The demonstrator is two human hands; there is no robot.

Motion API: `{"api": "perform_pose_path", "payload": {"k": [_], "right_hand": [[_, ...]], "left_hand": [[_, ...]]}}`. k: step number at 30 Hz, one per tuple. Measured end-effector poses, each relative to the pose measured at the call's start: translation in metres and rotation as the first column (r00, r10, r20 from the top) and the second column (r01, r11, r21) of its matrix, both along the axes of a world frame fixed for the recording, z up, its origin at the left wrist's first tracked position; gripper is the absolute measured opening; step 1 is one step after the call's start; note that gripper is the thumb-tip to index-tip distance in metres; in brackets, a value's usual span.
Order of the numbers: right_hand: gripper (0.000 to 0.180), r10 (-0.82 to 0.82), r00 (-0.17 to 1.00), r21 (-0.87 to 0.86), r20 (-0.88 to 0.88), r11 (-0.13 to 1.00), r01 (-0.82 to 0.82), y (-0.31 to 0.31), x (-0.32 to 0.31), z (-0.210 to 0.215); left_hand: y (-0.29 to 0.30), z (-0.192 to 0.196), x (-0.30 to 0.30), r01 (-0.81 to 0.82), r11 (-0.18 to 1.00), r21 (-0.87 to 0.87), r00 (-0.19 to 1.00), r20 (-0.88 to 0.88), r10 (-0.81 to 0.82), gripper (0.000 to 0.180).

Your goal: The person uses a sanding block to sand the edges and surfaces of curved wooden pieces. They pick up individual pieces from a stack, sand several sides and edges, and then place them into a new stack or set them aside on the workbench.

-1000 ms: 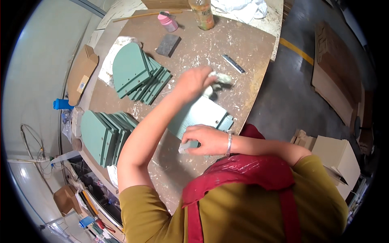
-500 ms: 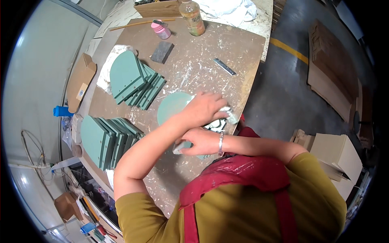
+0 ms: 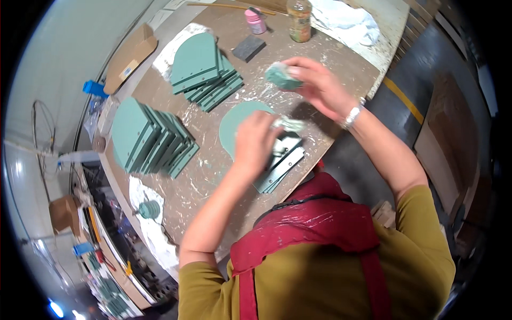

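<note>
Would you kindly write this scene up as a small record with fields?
Left hand: gripping a white cloth over a green panel
Right hand: gripping a greenish pad, apart from the panel
Panel shape: rounded at one end
Stacks of similar panels: two, a farther stack and a nearer stack, both left of the hands
Far part of worktable: dark block, pink bottle, clear bottle
Worn: bracelet on right wrist, red apron

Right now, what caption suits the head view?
Left hand holds white cloth over rounded green panel; right hand holds greenish wad.
</note>
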State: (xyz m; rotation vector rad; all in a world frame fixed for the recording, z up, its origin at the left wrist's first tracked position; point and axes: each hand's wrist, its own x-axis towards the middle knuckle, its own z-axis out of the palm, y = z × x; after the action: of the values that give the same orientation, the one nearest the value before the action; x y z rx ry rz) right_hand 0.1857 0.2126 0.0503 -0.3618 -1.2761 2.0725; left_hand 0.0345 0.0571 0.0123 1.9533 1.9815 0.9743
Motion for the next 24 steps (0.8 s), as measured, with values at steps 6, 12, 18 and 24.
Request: {"api": "perform_pose_path", "payload": {"k": [6,12,18,24], "right_hand": [[0.023,0.501,0.842,-0.085,0.201,0.865,-0.494,-0.007,-0.089,-0.067],[0.014,0.564,0.804,-0.196,0.190,0.824,-0.531,0.001,-0.098,-0.081],[0.013,0.553,0.820,-0.212,0.147,0.828,-0.520,0.003,-0.100,-0.084],[0.013,0.560,0.805,-0.158,0.197,0.828,-0.537,-0.001,-0.100,-0.080]], "left_hand": [[-0.028,-0.033,0.056,-0.189,0.980,-0.061,0.910,-0.386,0.151,0.053],[-0.044,-0.041,0.064,0.003,1.000,-0.024,0.928,-0.373,-0.012,0.049],[-0.064,-0.031,0.066,-0.162,0.987,0.011,0.963,-0.217,0.161,0.062],[-0.126,-0.054,0.066,-0.011,0.998,-0.064,0.985,-0.172,0.000,0.047]]}}
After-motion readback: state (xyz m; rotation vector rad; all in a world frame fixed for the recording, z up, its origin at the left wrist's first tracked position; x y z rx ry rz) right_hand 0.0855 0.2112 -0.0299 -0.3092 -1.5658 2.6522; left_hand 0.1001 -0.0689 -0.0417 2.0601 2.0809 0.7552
